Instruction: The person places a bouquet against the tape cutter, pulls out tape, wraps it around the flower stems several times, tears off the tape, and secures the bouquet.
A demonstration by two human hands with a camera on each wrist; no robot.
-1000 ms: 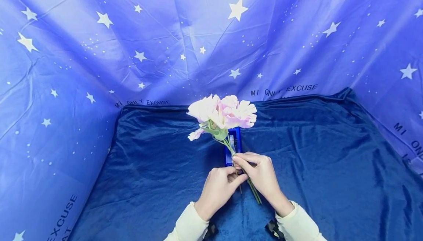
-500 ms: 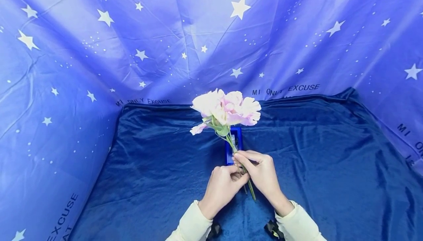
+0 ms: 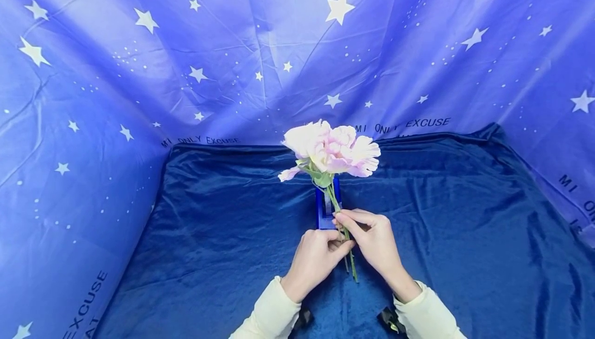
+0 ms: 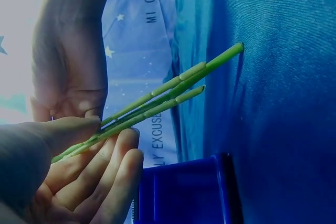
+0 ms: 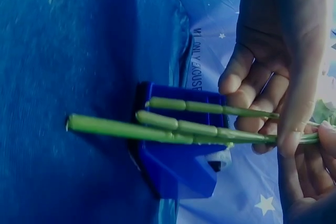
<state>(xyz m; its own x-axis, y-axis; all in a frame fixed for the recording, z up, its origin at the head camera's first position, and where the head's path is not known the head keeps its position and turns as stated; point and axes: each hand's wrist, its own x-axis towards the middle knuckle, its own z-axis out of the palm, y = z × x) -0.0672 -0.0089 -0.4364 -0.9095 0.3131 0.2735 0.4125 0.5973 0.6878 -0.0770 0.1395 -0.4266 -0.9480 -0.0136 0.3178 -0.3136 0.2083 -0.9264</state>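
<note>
A bunch of pale pink artificial flowers (image 3: 332,148) with green leaves stands upright between the two hands, heads tilted away. Its green stems (image 5: 121,128), three at the lower end, lie close together with the cut ends free below the hands. My right hand (image 3: 376,238) pinches the stems higher up, under the leaves. Just below it, my left hand (image 3: 316,256) pinches the same stems between thumb and fingers. Behind the stems, a blue tape dispenser (image 5: 181,171) sits on the cloth, partly covered by hands and stems in the head view.
Dark blue velvety cloth (image 3: 223,225) covers the table. Purple-blue curtains (image 3: 223,44) with white stars rise at the back and both sides. Black straps (image 3: 390,321) show by the cream sleeves (image 3: 274,310).
Both hands and the flowers have shifted a little right and away. The stems, spread apart at their lower ends before, now lie closer together. Both hands keep hold of them.
</note>
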